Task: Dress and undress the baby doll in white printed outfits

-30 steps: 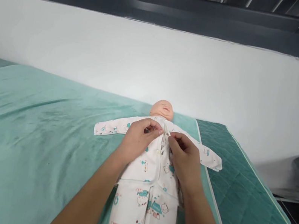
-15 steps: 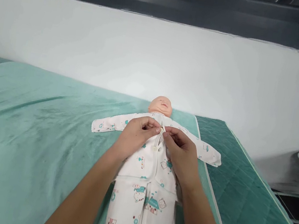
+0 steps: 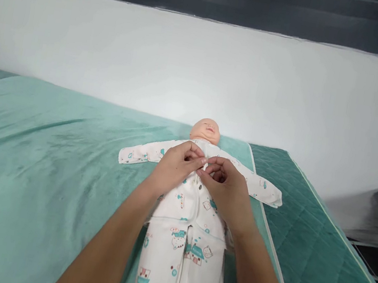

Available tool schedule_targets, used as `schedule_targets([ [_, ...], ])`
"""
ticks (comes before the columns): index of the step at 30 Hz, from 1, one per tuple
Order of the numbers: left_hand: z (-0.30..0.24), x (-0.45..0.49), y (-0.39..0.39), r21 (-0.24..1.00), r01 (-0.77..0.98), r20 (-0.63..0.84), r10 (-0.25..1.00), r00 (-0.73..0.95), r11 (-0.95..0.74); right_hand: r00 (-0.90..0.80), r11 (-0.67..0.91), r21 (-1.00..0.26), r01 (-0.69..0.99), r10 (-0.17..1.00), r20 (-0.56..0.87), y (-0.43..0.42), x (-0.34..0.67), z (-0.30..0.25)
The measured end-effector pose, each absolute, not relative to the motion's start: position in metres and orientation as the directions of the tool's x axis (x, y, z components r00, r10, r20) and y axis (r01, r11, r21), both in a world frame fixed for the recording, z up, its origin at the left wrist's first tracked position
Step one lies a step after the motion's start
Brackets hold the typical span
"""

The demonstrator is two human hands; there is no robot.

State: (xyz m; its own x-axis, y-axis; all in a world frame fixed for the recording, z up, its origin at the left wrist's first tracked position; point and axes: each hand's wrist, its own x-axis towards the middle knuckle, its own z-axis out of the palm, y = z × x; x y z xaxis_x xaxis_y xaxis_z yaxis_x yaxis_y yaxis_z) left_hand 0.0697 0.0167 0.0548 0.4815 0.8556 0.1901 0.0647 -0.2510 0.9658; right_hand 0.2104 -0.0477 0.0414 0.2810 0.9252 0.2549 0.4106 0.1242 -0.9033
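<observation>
A baby doll (image 3: 206,131) lies on its back, its head toward the wall and its arms spread wide. It wears a white printed baby shirt (image 3: 183,208) with a front opening, over matching printed trousers (image 3: 160,267). My left hand (image 3: 179,166) pinches the shirt's front edge at the upper chest, thumb against finger. Across from it, my right hand (image 3: 225,186) pinches the other side of the opening, its fingertips meeting those of the left. Whatever button sits between the fingertips is hidden. A small round fastener (image 3: 200,187) shows just below my hands.
A light green sheet (image 3: 42,170) covers the bed under the doll. On the right lies a darker green quilted mat (image 3: 310,239) with a pale edge. Behind the bed rises a white wall (image 3: 187,64), with a dark frame (image 3: 215,3) above it.
My right fingers have moved in closer to the left ones, and the right thumb has slid left over the shirt's opening. The view has tilted slightly down.
</observation>
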Motion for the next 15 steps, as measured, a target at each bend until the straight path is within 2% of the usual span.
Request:
schedule_targets([
  [4, 0.0534, 0.0737, 0.0140, 0.950, 0.093, 0.222, 0.853, 0.473, -0.299, 0.268, 0.110, -0.824, 0.555, 0.915, 0.302, -0.0483, 0.2072, 0.0442],
  [7, 0.0514, 0.0753, 0.0143, 0.952, 0.100, 0.213, 0.859, 0.466, -0.290, 0.266, 0.112, -0.802, 0.587, 0.909, 0.321, -0.0490, 0.2061, 0.0445],
  [15, 0.0532, 0.0726, 0.0172, 0.990, -0.095, 0.138, 0.876, 0.463, -0.106, 0.240, 0.134, -0.787, 0.602, 0.910, 0.338, -0.0503, 0.2061, 0.0430],
])
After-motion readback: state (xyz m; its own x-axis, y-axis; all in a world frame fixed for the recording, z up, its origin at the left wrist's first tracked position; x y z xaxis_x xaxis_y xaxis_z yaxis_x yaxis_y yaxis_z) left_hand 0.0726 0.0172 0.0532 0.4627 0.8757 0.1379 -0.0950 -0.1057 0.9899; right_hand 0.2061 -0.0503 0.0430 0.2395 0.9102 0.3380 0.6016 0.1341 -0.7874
